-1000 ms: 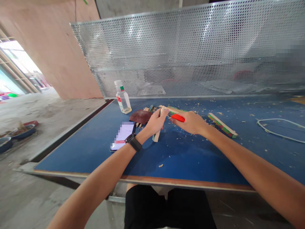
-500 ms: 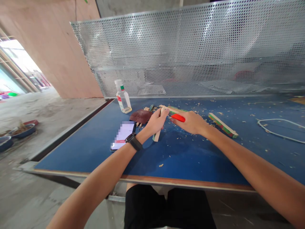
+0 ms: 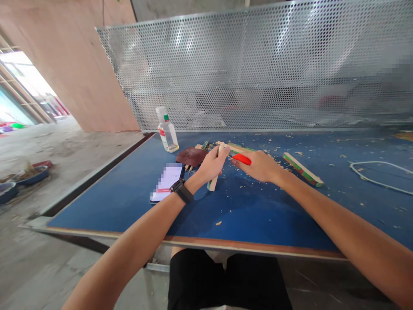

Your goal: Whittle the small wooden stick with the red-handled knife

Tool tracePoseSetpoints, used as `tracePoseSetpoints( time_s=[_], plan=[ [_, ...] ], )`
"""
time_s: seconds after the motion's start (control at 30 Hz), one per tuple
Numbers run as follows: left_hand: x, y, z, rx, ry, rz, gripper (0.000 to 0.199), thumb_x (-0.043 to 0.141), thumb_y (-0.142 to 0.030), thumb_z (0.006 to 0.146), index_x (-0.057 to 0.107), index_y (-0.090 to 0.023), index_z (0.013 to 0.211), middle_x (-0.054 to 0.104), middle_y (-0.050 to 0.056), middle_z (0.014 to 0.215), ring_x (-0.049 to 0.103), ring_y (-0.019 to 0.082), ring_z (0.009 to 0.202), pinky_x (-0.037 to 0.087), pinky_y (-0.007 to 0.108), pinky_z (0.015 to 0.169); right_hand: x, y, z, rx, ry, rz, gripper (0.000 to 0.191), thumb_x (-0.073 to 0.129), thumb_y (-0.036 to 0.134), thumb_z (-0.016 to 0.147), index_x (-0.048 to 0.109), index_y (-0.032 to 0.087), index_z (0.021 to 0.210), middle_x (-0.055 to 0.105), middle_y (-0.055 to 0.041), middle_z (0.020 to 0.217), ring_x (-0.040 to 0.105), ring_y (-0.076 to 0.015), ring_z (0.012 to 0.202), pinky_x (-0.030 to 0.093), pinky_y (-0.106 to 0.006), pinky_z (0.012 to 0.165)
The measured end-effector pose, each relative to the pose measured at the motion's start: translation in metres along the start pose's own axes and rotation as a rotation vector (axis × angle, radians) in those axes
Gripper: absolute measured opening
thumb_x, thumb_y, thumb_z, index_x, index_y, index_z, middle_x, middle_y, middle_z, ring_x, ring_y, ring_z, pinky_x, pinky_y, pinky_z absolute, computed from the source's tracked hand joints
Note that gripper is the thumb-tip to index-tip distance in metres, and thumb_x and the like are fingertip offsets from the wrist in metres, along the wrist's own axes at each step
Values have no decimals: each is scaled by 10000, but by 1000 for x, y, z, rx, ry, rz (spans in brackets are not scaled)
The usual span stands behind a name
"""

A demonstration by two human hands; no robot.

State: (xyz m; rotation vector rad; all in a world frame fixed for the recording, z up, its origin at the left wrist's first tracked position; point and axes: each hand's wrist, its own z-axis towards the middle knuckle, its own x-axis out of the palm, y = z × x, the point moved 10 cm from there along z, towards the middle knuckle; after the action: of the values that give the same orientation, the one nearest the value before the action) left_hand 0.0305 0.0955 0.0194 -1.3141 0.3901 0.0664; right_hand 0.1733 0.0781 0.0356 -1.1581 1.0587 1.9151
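Observation:
My left hand point(image 3: 214, 163), with a black watch on its wrist, is closed around a pale wooden stick point(image 3: 212, 184). The stick's lower end sticks out below the palm and its upper end shows by the thumb. My right hand point(image 3: 260, 166) grips a knife by its red handle point(image 3: 241, 159). The short blade points left at the stick's upper part, close to my left thumb; whether it touches the wood I cannot tell. Behind both hands lies a longer wooden strip point(image 3: 237, 148) with a green painted side.
Wood shavings are scattered over the blue table point(image 3: 258, 215). Left of my hands are a phone point(image 3: 167, 181), a brown leather piece point(image 3: 190, 157) and a clear bottle point(image 3: 167, 135). To the right lie a painted wooden strip point(image 3: 302, 169) and a white cable point(image 3: 371, 181). A perforated metal sheet point(image 3: 258, 73) stands behind.
Both hands stay nearly in place, still holding the stick and the knife. The knife and right hand have shifted very slightly to the right.

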Motion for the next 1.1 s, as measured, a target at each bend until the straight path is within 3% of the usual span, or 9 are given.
tracePoseSetpoints(
  time_s=[0.7,1.1],
  plan=[
    [0,0,0,-11,-13,29,336,489,-504,1081,447,-237,880,467,-54,671,459,82,476,401,239,472,2,-4,0,25,8,23,477,472,640,1031,792,286,1053,793,-83,926,682,-274,782,444,-379,673],
    [0,0,1,13,-15,59,343,480,-502,1083,440,-233,873,468,-56,668,470,79,474,398,240,475,2,-3,-1,43,5,10,476,477,637,1023,782,271,1011,781,-88,914,685,-281,799,430,-374,658]
  ],
)
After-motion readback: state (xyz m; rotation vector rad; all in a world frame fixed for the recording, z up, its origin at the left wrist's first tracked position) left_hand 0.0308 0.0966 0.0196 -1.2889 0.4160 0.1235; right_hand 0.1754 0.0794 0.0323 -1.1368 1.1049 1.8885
